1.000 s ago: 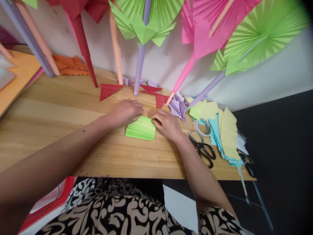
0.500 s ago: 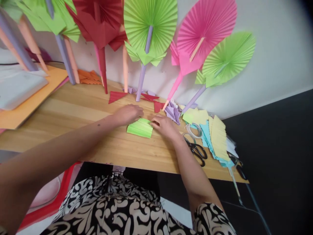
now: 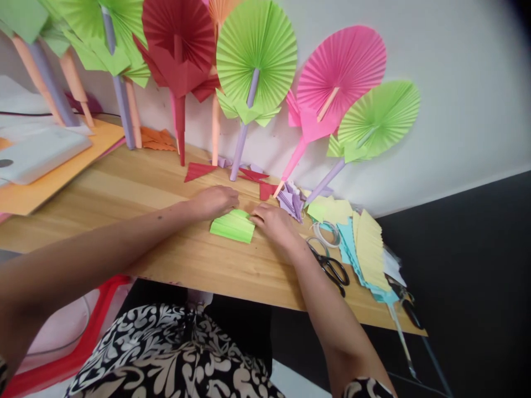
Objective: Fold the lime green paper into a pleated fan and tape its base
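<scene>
A small pleated sheet of bright green paper [image 3: 233,228] lies on the wooden table in front of me, its folds running lengthwise. My left hand [image 3: 216,201] is closed at the paper's far left edge, the fingertips bent down onto it. At the far right corner my right hand [image 3: 271,221] pinches the paper between thumb and fingers. Just beyond the hands are red paper scraps [image 3: 199,171] and crumpled purple paper pieces [image 3: 290,200].
Folded paper fans on rolled stems lean on the wall, among them a green fan [image 3: 257,55] and a pink fan [image 3: 342,72]. Black-handled scissors [image 3: 334,271], a tape roll [image 3: 326,234] and yellow paper pieces [image 3: 369,249] lie at the right. A white device [image 3: 50,155] sits at left.
The view has tilted up slightly, so the table and fans sit lower in the picture. Both hands stay at the green paper's far edge, with little finger movement.
</scene>
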`<state>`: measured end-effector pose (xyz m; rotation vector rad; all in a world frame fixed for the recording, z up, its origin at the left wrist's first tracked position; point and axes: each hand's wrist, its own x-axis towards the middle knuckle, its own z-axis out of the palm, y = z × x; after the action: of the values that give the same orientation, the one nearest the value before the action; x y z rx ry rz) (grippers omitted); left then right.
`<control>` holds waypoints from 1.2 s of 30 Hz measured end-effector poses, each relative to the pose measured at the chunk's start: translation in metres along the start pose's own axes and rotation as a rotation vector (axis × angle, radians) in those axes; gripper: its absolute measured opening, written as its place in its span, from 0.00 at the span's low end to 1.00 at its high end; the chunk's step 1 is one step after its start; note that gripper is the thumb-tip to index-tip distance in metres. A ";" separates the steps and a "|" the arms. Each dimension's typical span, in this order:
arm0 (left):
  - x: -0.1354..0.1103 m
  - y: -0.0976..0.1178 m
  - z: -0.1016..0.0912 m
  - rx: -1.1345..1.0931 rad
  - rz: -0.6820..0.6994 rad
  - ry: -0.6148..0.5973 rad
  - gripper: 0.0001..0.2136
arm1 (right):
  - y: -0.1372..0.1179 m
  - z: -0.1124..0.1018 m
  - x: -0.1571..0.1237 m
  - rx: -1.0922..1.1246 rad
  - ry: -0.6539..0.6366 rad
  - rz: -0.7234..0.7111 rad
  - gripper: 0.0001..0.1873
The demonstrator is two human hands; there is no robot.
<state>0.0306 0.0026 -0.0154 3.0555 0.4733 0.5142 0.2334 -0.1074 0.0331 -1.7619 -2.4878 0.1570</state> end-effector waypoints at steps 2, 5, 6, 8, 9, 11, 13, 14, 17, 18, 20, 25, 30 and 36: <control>0.000 0.001 -0.002 0.006 -0.006 -0.007 0.11 | -0.002 -0.004 0.002 -0.047 -0.036 -0.002 0.09; -0.001 0.004 -0.002 0.007 -0.027 0.010 0.10 | -0.004 -0.007 0.004 -0.123 -0.082 -0.003 0.13; -0.002 0.004 -0.002 0.006 -0.034 0.019 0.10 | -0.005 -0.007 0.004 -0.138 -0.087 -0.003 0.13; -0.004 0.005 -0.001 -0.007 -0.038 0.034 0.11 | -0.007 -0.006 0.003 -0.159 -0.083 -0.008 0.12; -0.004 0.006 -0.001 -0.019 -0.035 0.040 0.11 | -0.008 -0.004 0.003 -0.168 -0.075 -0.011 0.11; -0.006 0.005 0.000 -0.043 -0.029 0.052 0.11 | -0.008 0.000 0.001 -0.180 -0.052 -0.013 0.10; -0.007 0.005 0.000 -0.058 -0.025 0.057 0.11 | -0.007 0.005 -0.001 -0.178 -0.023 -0.009 0.09; -0.007 0.005 0.000 -0.057 -0.022 0.052 0.11 | -0.006 0.008 -0.002 -0.169 -0.005 -0.008 0.09; -0.008 0.006 -0.002 -0.035 -0.007 0.024 0.10 | -0.001 0.014 -0.005 -0.135 0.047 -0.020 0.07; -0.008 0.006 -0.003 -0.030 -0.005 0.017 0.10 | 0.000 0.015 -0.006 -0.124 0.059 -0.029 0.07; -0.008 0.007 -0.004 -0.025 -0.007 0.011 0.11 | 0.001 0.017 -0.008 -0.110 0.078 -0.044 0.07; -0.008 0.008 -0.008 -0.068 0.013 -0.015 0.11 | 0.001 0.019 -0.010 -0.108 0.116 -0.067 0.09; -0.009 0.008 -0.012 -0.108 0.017 -0.051 0.12 | 0.000 0.023 -0.009 -0.168 0.158 -0.090 0.12; -0.011 0.006 -0.012 -0.142 0.014 -0.077 0.12 | 0.001 0.025 -0.007 -0.182 0.185 -0.100 0.12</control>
<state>0.0181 -0.0066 -0.0069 2.9316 0.3948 0.4099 0.2337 -0.1149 0.0077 -1.6228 -2.5153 -0.2358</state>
